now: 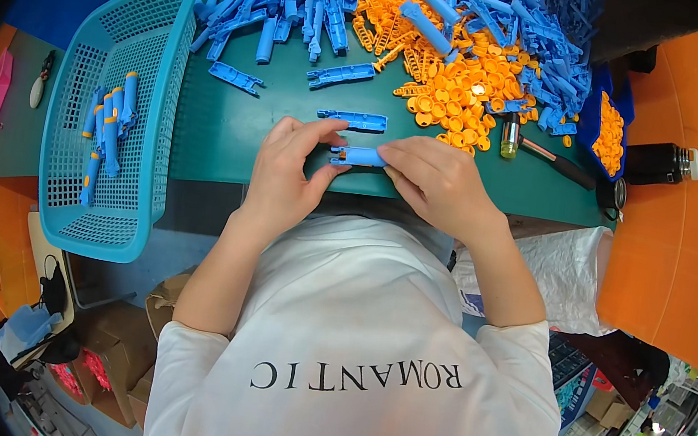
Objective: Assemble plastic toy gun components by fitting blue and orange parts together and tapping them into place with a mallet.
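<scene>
Both hands grip one small blue plastic part (pixel 358 157) with a bit of orange at its left end, just above the near edge of the green table (pixel 230 131). My left hand (pixel 289 172) pinches its left end. My right hand (pixel 432 180) covers its right end. Another blue half-shell (pixel 352 119) lies flat on the table just beyond the hands. Further back spread a pile of blue parts (pixel 305 2) and a heap of orange caps and parts (pixel 460 76).
A light blue mesh basket (pixel 157 50) at the left holds several finished blue-and-orange pieces (pixel 107 134). A small hammer (pixel 538 146) lies right of the hands, beside a dark blue bin of orange caps (pixel 608 131) and a black bottle (pixel 661 163).
</scene>
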`<act>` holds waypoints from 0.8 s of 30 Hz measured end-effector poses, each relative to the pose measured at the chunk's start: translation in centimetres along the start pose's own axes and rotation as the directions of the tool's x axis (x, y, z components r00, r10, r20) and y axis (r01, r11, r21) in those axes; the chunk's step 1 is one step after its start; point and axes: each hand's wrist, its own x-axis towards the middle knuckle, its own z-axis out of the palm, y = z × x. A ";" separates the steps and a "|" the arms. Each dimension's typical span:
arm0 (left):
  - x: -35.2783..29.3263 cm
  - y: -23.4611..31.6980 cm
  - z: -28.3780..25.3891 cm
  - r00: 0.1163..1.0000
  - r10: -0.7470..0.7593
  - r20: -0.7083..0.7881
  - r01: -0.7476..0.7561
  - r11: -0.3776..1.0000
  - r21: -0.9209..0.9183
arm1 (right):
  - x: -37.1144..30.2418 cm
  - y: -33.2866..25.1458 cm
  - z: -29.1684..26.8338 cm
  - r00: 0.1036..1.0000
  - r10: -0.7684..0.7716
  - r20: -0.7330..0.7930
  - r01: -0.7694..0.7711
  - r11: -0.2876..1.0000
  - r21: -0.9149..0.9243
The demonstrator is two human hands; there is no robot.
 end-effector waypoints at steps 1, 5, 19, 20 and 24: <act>0.1 0.0 0.0 1.000 -0.002 -0.007 0.002 1.000 -0.004 | 0.2 0.1 0.0 1.000 -0.007 0.025 0.007 1.000 -0.014; 0.2 0.2 0.1 1.000 -0.019 -0.016 0.019 1.000 -0.019 | 0.7 0.1 -0.3 0.998 -0.003 0.068 0.006 0.999 -0.039; 0.2 -0.2 0.1 1.000 0.003 -0.026 -0.003 1.000 -0.016 | -0.2 -0.7 1.2 0.998 0.040 -0.050 -0.044 0.996 -0.082; 0.2 -0.2 0.0 1.000 0.012 -0.023 -0.012 1.000 -0.002 | -0.3 -0.8 1.2 0.998 0.047 -0.046 -0.050 0.996 -0.077; 0.2 0.1 0.0 0.999 -0.022 -0.025 0.021 0.999 -0.032 | -0.2 -0.7 0.8 0.998 0.053 -0.016 -0.054 0.994 -0.097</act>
